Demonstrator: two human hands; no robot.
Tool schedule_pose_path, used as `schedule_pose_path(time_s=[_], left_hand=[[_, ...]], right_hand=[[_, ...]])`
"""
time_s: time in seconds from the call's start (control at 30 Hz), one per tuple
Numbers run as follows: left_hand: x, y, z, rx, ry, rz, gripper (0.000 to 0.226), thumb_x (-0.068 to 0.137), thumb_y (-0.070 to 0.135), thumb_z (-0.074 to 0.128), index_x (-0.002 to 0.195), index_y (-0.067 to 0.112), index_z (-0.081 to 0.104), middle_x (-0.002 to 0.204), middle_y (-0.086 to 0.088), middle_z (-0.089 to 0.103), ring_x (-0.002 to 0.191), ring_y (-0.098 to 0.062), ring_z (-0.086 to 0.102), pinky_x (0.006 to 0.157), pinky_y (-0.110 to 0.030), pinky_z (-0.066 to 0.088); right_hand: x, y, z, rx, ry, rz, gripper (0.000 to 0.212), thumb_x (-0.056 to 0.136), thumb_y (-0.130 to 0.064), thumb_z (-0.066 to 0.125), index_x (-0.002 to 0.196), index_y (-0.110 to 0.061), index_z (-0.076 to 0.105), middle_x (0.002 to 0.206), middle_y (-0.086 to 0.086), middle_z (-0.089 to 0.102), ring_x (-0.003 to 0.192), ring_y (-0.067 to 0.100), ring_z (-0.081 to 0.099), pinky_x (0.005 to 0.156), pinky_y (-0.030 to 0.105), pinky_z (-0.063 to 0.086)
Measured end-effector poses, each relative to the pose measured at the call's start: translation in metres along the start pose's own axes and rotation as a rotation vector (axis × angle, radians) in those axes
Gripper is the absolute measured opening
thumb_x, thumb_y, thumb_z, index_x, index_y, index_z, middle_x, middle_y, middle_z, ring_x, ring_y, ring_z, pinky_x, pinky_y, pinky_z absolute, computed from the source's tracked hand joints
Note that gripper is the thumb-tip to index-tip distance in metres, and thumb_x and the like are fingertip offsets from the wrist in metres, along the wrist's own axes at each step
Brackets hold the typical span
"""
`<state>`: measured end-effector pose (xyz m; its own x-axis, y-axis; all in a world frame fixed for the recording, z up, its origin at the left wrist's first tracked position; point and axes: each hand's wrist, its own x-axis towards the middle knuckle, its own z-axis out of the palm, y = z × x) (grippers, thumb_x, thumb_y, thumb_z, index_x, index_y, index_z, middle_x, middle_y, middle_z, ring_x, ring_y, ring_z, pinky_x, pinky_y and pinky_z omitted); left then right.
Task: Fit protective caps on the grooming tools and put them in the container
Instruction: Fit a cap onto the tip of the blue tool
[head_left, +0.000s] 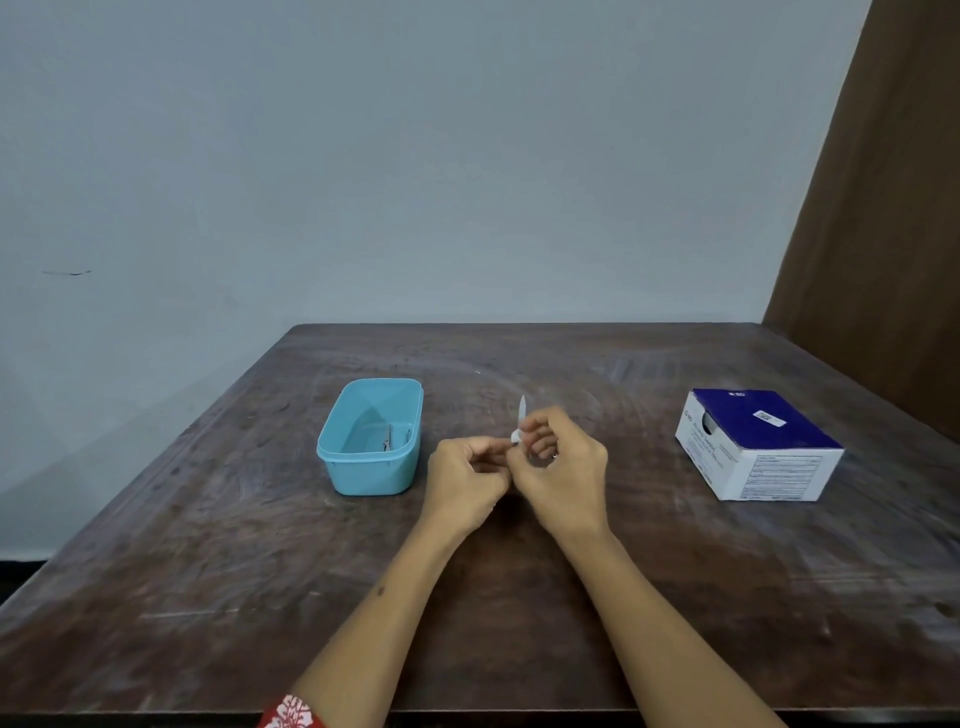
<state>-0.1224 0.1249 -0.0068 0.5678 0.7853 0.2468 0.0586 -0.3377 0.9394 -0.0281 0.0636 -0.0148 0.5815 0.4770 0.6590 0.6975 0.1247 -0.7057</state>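
- On the dark blue top of the cardboard box (758, 441), near its far edge, a small white logo with the letters "BD" can be made out.
- The same "BD" mark is seen on the white left side panel of the box, at its upper corner; the lines printed below it are too blurred to be read.
- A small white sticker with a square code is set on the blue top, towards the right of the logo; no characters on it can be read.
- On the white near side of the box, rows of fine print are shown, but none is legible.
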Motion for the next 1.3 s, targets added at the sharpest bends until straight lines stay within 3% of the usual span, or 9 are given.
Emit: schedule_pose_path(time_s=[0.23, 0.4, 0.53, 0.63, 0.83, 0.93, 1.07, 1.3], left_hand=[[-0.002, 0.005, 0.002, 0.047, -0.062, 0.001, 0.034, 0.073, -0.012, 0.062, 0.100, 0.007, 0.071, 0.080, -0.004, 0.072, 0.076, -0.016, 0.069, 0.071, -0.024, 0.058], [-0.002, 0.005, -0.002, 0.066, -0.017, 0.042, 0.033, 0.076, -0.009, 0.063, 0.101, 0.010, 0.071, 0.082, 0.003, 0.071, 0.076, -0.003, 0.068, 0.065, -0.013, 0.053], [-0.001, 0.006, -0.002, 0.072, -0.030, 0.034, 0.032, 0.073, -0.009, 0.065, 0.100, 0.008, 0.072, 0.085, -0.006, 0.073, 0.079, -0.015, 0.070, 0.072, -0.024, 0.057], [-0.002, 0.007, 0.000, 0.069, -0.062, 0.005, 0.034, 0.072, -0.010, 0.065, 0.100, 0.006, 0.071, 0.087, -0.010, 0.073, 0.080, -0.019, 0.070, 0.073, -0.024, 0.058], [-0.003, 0.008, -0.002, 0.071, -0.048, 0.043, 0.031, 0.073, -0.010, 0.065, 0.097, 0.008, 0.072, 0.084, -0.008, 0.073, 0.077, -0.014, 0.070, 0.068, -0.020, 0.056], [-0.001, 0.006, -0.002, 0.077, -0.065, 0.006, 0.031, 0.069, -0.010, 0.068, 0.095, 0.005, 0.072, 0.081, -0.008, 0.072, 0.075, -0.016, 0.069, 0.071, -0.024, 0.058], [-0.001, 0.004, -0.001, 0.109, -0.095, -0.038, 0.033, 0.067, -0.008, 0.071, 0.097, 0.006, 0.072, 0.074, 0.004, 0.068, 0.070, -0.007, 0.067, 0.070, -0.019, 0.056], [-0.002, 0.005, 0.000, 0.035, -0.115, -0.061, 0.037, 0.067, -0.009, 0.071, 0.077, 0.026, 0.073, 0.071, 0.007, 0.071, 0.068, -0.009, 0.069, 0.065, -0.019, 0.056]], right_hand=[[0.006, 0.002, -0.002, 0.021, 0.152, 0.023, 0.021, 0.074, 0.006, 0.065, 0.087, -0.010, 0.068, 0.082, 0.001, 0.065, 0.071, 0.010, 0.060, 0.065, 0.012, 0.046], [0.003, 0.001, -0.002, -0.028, 0.039, -0.012, 0.020, 0.067, 0.003, 0.072, 0.080, -0.012, 0.070, 0.074, -0.005, 0.060, 0.063, 0.004, 0.056, 0.062, 0.009, 0.046], [0.004, 0.002, -0.002, -0.017, 0.086, -0.007, 0.019, 0.070, 0.005, 0.069, 0.083, -0.010, 0.071, 0.077, -0.001, 0.062, 0.064, 0.002, 0.056, 0.064, 0.007, 0.045], [0.006, 0.004, -0.002, 0.004, 0.161, 0.015, 0.021, 0.074, 0.008, 0.066, 0.086, -0.008, 0.071, 0.083, 0.002, 0.065, 0.068, 0.002, 0.057, 0.065, 0.005, 0.044], [0.002, 0.002, 0.000, -0.033, 0.058, 0.007, 0.020, 0.064, 0.000, 0.073, 0.071, -0.018, 0.066, 0.070, -0.009, 0.056, 0.058, 0.003, 0.053, 0.058, 0.009, 0.044], [0.003, 0.002, -0.001, -0.037, 0.091, 0.023, 0.018, 0.068, 0.001, 0.071, 0.075, -0.015, 0.068, 0.073, -0.006, 0.058, 0.061, 0.005, 0.055, 0.060, 0.014, 0.047], [0.006, 0.003, -0.003, -0.024, 0.156, 0.055, 0.016, 0.074, 0.004, 0.068, 0.081, -0.011, 0.070, 0.079, -0.003, 0.061, 0.066, 0.005, 0.056, 0.063, 0.012, 0.046], [0.013, 0.007, -0.009, 0.061, 0.323, 0.217, 0.014, 0.079, 0.002, 0.066, 0.084, -0.010, 0.069, 0.083, 0.003, 0.063, 0.067, 0.010, 0.059, 0.067, 0.013, 0.048]])
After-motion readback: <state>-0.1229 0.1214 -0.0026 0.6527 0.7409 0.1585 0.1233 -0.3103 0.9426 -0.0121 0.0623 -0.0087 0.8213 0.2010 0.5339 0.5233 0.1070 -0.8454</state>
